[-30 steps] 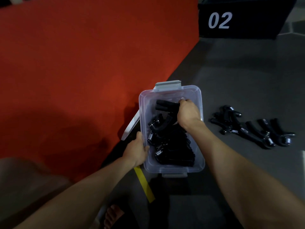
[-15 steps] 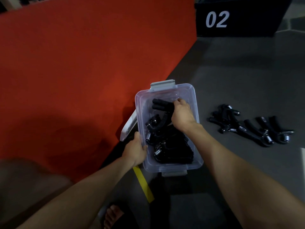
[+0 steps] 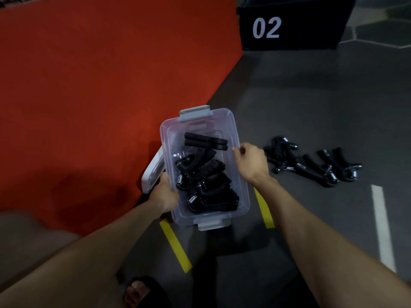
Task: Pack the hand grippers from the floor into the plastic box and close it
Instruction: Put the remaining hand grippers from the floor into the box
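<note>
we see a clear plastic box [image 3: 239, 174] with grey clips at its far and near ends standing on the dark grey floor [image 3: 311, 103], just beside the edge of a red mat [image 3: 100, 85]. our left hand [image 3: 164, 194] grasps the box's left rim near the closer corner, thumb over the edge. our right hand [image 3: 252, 161] hangs over the box's right rim, released, its fingers loosely curled and carrying nothing. inside the box lie several black hand grippers [image 3: 206, 181] in a heap, their metal springs showing toward the left wall, and one more gripper [image 3: 205, 141] lies across the far part of the box with its two handles side by side. the white lid [image 3: 153, 172] leans against the box's left side, on the edge of the mat. more hand grippers on the floor [image 3: 311, 163] lie in a loose row to the right of the box, near our right hand but apart from it. two yellow tape strips [image 3: 175, 247] mark the floor by the box's near corners, and a white line [image 3: 382, 225] runs further right. a black block with "02" [image 3: 266, 27] stands at the far end. a sandalled foot [image 3: 138, 292] shows at the bottom edge.
</note>
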